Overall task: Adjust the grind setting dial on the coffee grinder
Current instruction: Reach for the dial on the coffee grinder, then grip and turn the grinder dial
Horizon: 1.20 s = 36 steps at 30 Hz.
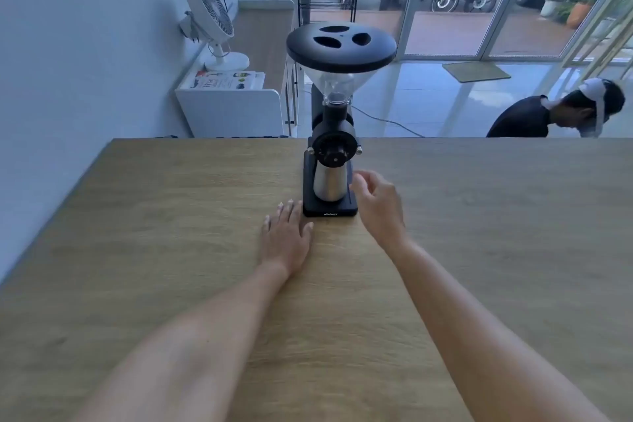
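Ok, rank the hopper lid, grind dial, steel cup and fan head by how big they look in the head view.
1. Hopper lid
2. Fan head, though it stands farther back, so its true size is unsure
3. Steel cup
4. Grind dial, close to the cup in apparent size

Markings on the grind setting dial (333,149) are too small to be read. Lettering on the grinder base (330,212) is blurred. The right hand (376,207) fingertips are curled and smeared by motion; contact with the steel cup (329,183) cannot be told. Both forearms are cut off by the bottom edge. The wooden table (171,233) is cropped at both sides.
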### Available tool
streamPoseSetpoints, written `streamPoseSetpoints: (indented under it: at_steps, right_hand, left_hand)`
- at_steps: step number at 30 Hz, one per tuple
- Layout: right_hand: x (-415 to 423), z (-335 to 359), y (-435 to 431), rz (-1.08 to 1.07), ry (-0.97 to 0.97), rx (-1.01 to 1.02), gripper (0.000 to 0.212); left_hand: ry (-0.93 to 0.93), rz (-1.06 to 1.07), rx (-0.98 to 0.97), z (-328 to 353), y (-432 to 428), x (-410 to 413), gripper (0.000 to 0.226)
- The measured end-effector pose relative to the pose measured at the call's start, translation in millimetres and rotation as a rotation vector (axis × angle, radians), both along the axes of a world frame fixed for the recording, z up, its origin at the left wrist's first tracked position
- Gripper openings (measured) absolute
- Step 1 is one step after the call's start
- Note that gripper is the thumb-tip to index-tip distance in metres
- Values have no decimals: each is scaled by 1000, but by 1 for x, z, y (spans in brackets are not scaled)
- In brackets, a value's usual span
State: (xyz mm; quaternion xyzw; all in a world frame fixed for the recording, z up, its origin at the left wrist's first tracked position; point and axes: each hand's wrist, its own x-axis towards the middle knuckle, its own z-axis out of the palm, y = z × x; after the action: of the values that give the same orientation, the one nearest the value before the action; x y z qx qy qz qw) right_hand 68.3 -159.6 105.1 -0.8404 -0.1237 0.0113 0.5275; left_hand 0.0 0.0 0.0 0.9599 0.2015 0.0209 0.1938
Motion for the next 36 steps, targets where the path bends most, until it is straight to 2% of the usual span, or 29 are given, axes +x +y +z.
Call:
streamPoseSetpoints:
  at_steps: [6, 16, 22, 36]
  right_hand:
    - [19, 20, 16, 20, 167, 182, 29]
    - [33, 22, 30, 44, 470, 360, 45]
    - [34, 16, 37, 133, 605, 448, 56]
    - [31, 16, 39, 154, 610, 509, 50]
  left_hand:
    - [14, 1, -22, 2, 0, 17, 63]
    - [23, 23, 71, -10, 0, 24, 65]
    - [22, 33, 83, -13, 1, 26, 66]
    - [16, 34, 74, -16, 2, 29, 67]
